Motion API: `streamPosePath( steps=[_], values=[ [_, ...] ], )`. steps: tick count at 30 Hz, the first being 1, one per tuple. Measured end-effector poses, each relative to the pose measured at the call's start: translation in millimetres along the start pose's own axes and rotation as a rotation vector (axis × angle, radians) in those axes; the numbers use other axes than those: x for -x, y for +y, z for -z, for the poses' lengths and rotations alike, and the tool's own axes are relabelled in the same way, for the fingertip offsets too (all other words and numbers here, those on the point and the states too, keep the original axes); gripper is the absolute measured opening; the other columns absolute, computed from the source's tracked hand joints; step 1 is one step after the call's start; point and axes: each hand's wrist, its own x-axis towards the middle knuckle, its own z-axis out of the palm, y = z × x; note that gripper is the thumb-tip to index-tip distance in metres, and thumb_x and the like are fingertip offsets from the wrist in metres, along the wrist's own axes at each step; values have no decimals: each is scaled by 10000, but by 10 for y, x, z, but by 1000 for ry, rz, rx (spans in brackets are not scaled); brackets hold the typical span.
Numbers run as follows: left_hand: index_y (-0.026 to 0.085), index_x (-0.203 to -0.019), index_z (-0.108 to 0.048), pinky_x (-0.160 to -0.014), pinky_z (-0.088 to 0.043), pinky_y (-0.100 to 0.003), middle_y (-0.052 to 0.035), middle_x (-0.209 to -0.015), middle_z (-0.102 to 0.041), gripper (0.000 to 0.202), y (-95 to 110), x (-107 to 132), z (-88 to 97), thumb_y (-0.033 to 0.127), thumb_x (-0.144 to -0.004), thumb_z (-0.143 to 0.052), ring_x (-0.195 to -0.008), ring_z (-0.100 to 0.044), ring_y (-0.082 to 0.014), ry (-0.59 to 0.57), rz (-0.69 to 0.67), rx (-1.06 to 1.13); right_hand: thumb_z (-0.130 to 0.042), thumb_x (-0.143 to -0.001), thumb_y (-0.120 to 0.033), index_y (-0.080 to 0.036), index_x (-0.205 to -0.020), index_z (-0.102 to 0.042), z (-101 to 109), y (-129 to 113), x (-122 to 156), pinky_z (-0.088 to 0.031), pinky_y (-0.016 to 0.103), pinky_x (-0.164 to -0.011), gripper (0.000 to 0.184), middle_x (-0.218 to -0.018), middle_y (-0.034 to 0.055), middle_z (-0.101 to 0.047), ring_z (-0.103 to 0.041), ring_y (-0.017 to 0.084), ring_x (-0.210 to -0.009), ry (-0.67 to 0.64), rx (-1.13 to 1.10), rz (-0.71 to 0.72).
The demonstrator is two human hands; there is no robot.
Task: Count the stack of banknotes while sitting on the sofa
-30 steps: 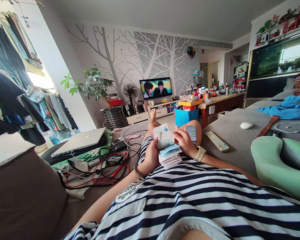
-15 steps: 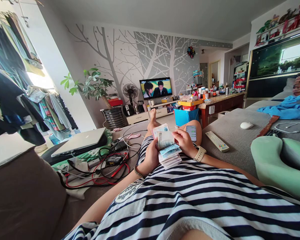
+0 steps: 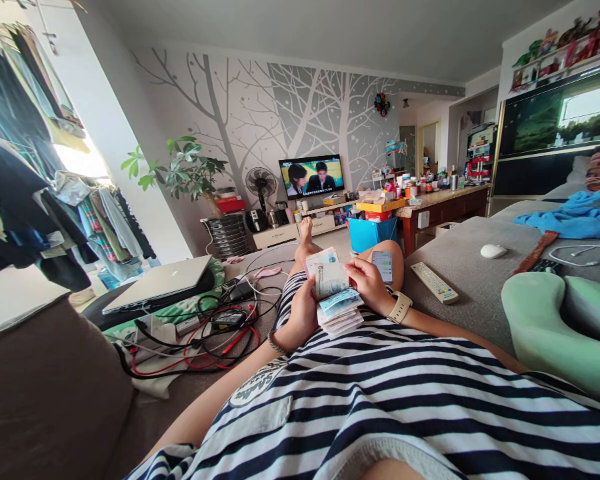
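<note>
Our left hand wraps round the pile of money over our lap and our right hand pinches the top note, so we think a loose grip could let notes slip and scatter on the sofa.

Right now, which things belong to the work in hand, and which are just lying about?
In hand: stack of banknotes, held between left hand and right hand.
Lying about: phone, remote, mouse, laptop, cables.
</note>
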Motion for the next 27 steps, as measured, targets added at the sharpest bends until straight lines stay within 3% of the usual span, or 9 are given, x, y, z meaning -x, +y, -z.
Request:
streamPosePath(
  steps=[7,22,27],
  values=[
    [130,-987,-715,-887,-566,-374,-64,-837,-769,222,13,43,-36,198,-843,-560,-956,-722,-258,43,5,-3,-574,-873,-532,-190,-697,-540,-6,14,-6,-329,247,-517,386,-567,-30,-471,-430,117,-527,3,-28,15],
    [122,-1026,-711,-927,-552,-371,-66,-807,-768,243,-6,17,4,192,-868,-540,-981,-717,-257,17,6,18,-570,-883,-527,-189,-701,-551,-2,53,-13,-315,245,-498,385,-564,-22,-476,-434,123,-528,4,-25,17],
    [125,-961,-716,-939,-544,-364,-66,-792,-766,206,-12,5,3,181,-861,-546,-982,-717,-253,17,-7,26,-569,-873,-542,-193,-687,-537,-3,29,-9,-314,247,-493,397,-554,-23,-471,-436,126,-524,14,-19,11]
  ],
)
